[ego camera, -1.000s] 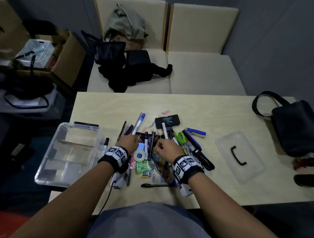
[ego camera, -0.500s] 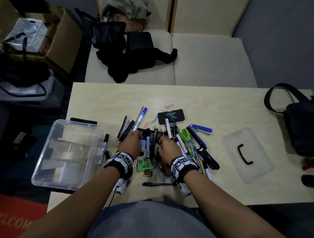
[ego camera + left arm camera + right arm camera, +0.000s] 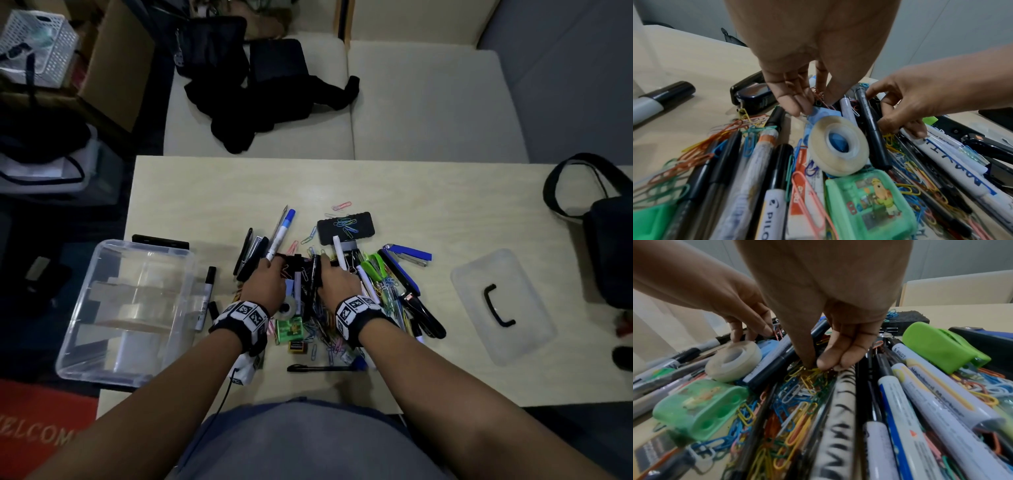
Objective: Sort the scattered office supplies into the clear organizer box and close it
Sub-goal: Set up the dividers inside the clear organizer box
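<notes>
A heap of markers, pens and coloured paper clips [image 3: 329, 308] lies mid-table. Both hands dig into it side by side. My left hand [image 3: 816, 104] pinches red paper clips [image 3: 819, 95] between thumb and fingers, just behind a tape roll [image 3: 838, 146]. My right hand [image 3: 818, 367] pinches yellow paper clips [image 3: 813, 374] beside a dark marker [image 3: 777, 365]. The clear organizer box [image 3: 102, 274] stands open at the table's left edge, its divided compartments showing nothing inside. Its clear lid [image 3: 534, 329] with a black handle lies flat on the right.
A green plastic case [image 3: 290, 328] and a black pen [image 3: 322, 368] lie near the front edge. A black marker [image 3: 207, 291] lies beside the box. A blue stapler [image 3: 407, 255] and black eraser [image 3: 344, 228] sit behind the heap. A black bag [image 3: 609, 246] occupies the far right.
Both hands have reached a little farther into the heap and their fingertips have come down onto the paper clips. The head view has tilted down.
</notes>
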`<state>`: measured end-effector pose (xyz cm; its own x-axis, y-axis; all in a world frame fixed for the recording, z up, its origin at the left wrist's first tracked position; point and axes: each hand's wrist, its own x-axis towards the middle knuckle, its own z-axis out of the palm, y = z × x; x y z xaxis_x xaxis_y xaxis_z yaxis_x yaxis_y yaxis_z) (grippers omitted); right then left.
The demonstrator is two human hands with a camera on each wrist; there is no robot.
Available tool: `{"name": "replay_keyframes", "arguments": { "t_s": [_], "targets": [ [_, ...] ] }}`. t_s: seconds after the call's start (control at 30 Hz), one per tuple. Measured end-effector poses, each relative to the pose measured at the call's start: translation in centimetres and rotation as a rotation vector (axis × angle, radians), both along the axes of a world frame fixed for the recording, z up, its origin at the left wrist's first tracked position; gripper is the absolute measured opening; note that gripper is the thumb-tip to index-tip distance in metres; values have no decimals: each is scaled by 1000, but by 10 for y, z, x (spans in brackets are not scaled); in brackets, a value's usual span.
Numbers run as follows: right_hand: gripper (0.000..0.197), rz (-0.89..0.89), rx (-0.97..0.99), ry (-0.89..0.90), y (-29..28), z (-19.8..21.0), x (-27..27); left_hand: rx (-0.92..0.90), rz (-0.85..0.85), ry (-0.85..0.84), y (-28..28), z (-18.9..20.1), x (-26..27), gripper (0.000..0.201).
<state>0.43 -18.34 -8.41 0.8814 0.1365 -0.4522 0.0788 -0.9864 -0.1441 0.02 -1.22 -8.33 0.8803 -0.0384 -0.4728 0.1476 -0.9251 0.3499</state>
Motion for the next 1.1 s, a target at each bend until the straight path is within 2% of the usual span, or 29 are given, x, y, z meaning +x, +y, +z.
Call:
{"name": "replay_keyframes", "arguments": {
  "t_s": [0.1,0.17,0.3,0.43,0.6,0.77,0.97,1.1],
  "targets": [
    [48,-2,18,10,-3,-1,2,-1,-9,6,3,-1,-2,29],
    [45,12,42,6,-6,3,2,-14,-11,-1,5,-2,-3,27],
    [54,9,69,8,-11,8,-8,-21,-21,-11,8,-4,-6,32],
    [61,-21,134,14,-11,11,-19,-5,-3,-38,5,1,-11,27],
    [50,-166,336,31,-13,12,-30,-17,-13,-61,2,5,-16,27],
    [38,-170,412,-3,-19,12,-35,26,-13,-88,3,4,-17,24],
    [27,-121,363,-108,-27,21,-38,67,-16,-94,3,11,-12,37],
    [27,-116,325,-186,-28,25,-41,-23,-41,-126,-2,17,-12,53]
  ]
}}
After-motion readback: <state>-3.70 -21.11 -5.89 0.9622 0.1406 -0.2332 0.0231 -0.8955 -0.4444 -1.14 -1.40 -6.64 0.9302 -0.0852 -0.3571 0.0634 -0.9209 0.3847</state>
